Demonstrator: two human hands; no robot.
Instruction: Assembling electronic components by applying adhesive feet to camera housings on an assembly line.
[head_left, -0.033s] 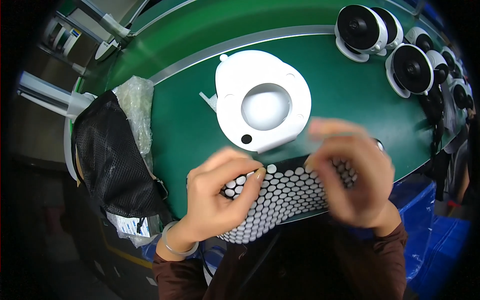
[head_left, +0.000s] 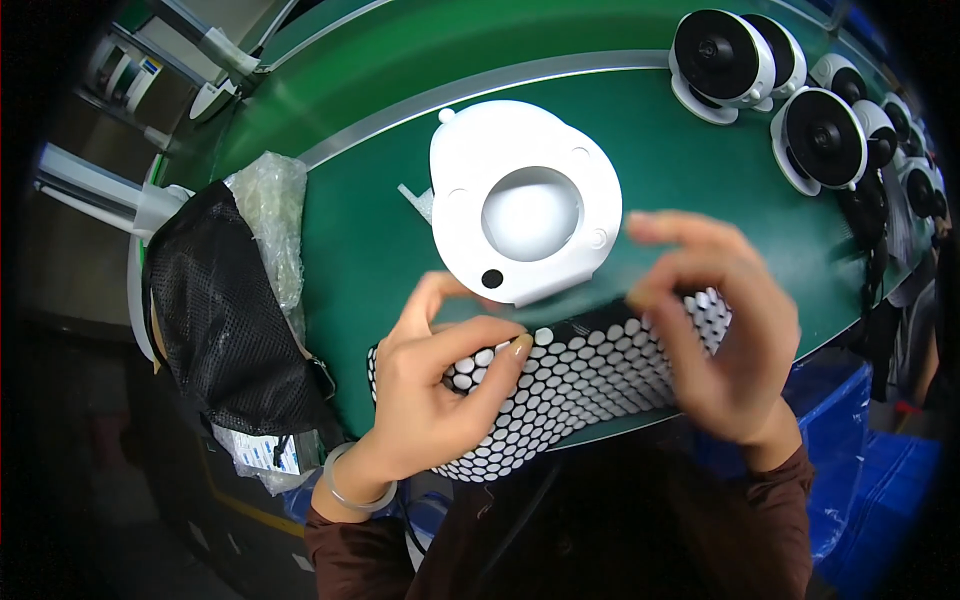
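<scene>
A flexible sheet of round white stickers (head_left: pixel 585 370) on a black backing spans the space between my hands at the table's near edge. My left hand (head_left: pixel 425 395) pinches its far edge between thumb and forefinger. At the sheet's right part, the thumb and a finger of my right hand (head_left: pixel 725 320) come together on the far edge, while another finger stretches out above; motion softens their outline. Just beyond lies a white rounded device (head_left: pixel 520 135) with a round opening showing a pale domed surface. One black round pad (head_left: pixel 492 279) sits near its lower left edge.
On the green table (head_left: pixel 370 220), a black mesh pouch (head_left: pixel 235 320) and clear bubble wrap (head_left: pixel 275 220) lie at left. Several white cameras with black faces (head_left: pixel 720 55) stand at the far right. Blue plastic (head_left: pixel 840 450) hangs below the right edge.
My right hand has shifted slightly right, and the sheet's right part has spread out and risen. A finger of my left hand has stretched outward beyond the sheet. The device stays put.
</scene>
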